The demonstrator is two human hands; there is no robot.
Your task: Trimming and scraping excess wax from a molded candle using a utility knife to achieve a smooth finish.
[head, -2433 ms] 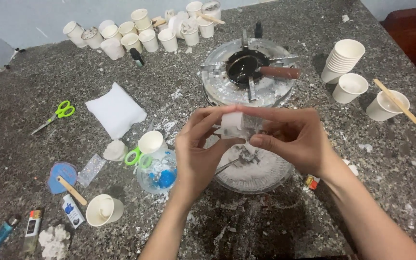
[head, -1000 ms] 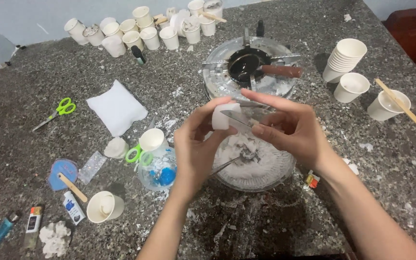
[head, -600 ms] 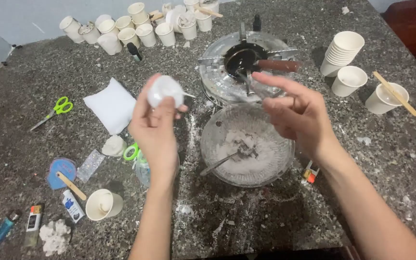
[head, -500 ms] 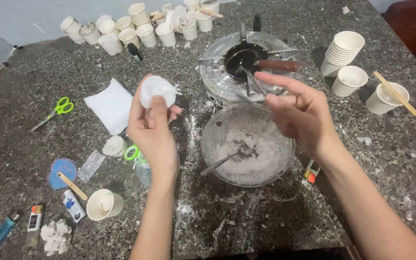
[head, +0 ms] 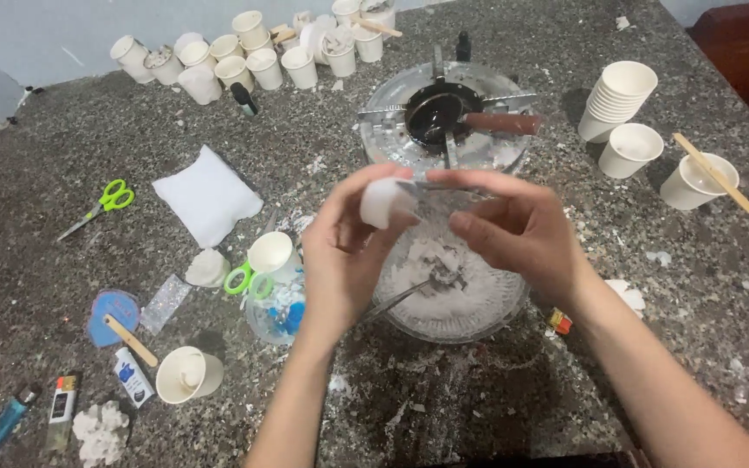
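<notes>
Above the glass bowl (head: 478, 322) at the middle of the stone counter (head: 88, 121), together again: half a second back, well apart, with the left hand (head: 340, 253) lifted away to the left over the flat white pouch (head: 205, 195) and the right hand (head: 517, 230) spread loose over the bowl. Now brought back rightward and lower, left fingers clenched round a small white piece (head: 383, 201), pinched between thumb and fingertips and held just over the bowl's far rim. Now closed in from the right, fingers no longer splayed but curled, tips drawn up against a thin greyish strip (head: 444, 185) running off the white piece; whether truly gripping that strip or only touching it, cannot tell. Judging from this, back to two-handed work on the piece, kept over the bowl so that crumbs fall among the white flakes around the metal spoon (head: 409, 296). Unmoved all the while: burner with its dark pan (head: 435, 113) just beyond the hands, stack of paper cups (head: 617, 97) far right, green scissors (head: 101, 204) well off to the left, and a single paper cup (head: 270, 251) just left of the left wrist.
</notes>
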